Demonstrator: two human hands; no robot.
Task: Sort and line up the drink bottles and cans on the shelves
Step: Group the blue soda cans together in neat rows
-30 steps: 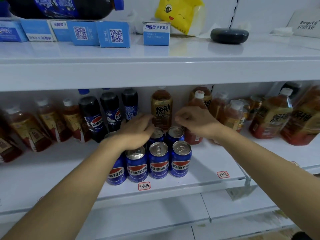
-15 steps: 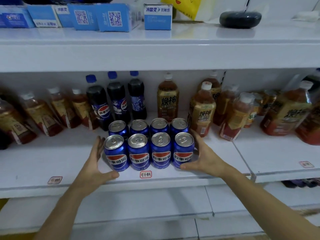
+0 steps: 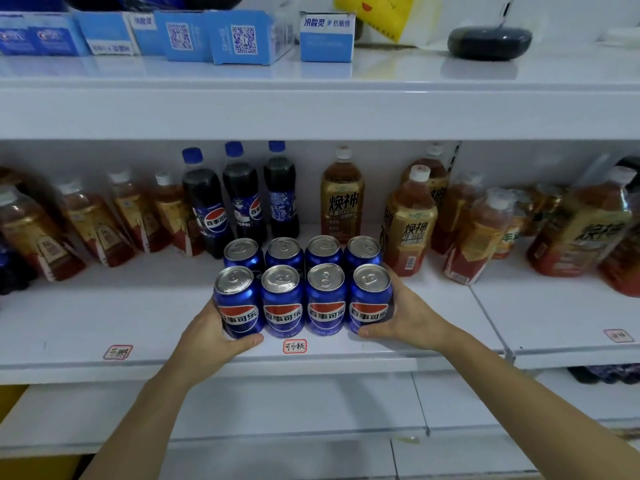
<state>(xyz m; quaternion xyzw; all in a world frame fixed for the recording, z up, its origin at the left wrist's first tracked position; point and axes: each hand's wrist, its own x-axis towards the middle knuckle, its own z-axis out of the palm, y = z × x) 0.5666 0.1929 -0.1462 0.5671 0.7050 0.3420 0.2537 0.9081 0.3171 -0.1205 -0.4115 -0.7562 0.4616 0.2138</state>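
Several blue Pepsi cans (image 3: pixel 304 299) stand in two tight rows near the front of the white middle shelf (image 3: pixel 104 320). My left hand (image 3: pixel 211 337) presses against the leftmost front can, thumb curled under its front. My right hand (image 3: pixel 405 317) cups the rightmost front can from the other side. Behind the cans stand three dark Pepsi bottles (image 3: pixel 242 199) with blue caps. One gold-labelled tea bottle (image 3: pixel 341 199) stands upright behind the cans, and another (image 3: pixel 410 223) stands just right of them.
Amber tea bottles (image 3: pixel 114 216) fill the shelf's left part, more crowd the right section (image 3: pixel 581 230). Red-edged labels (image 3: pixel 294 346) are stuck along the shelf front. The top shelf holds blue boxes (image 3: pixel 242 38), a yellow bag and a black oval object (image 3: pixel 490 41). A lower shelf lies beneath.
My hands came down from the can tops at the back to the two sides of the can block, then closed in until both touch the outer front cans.
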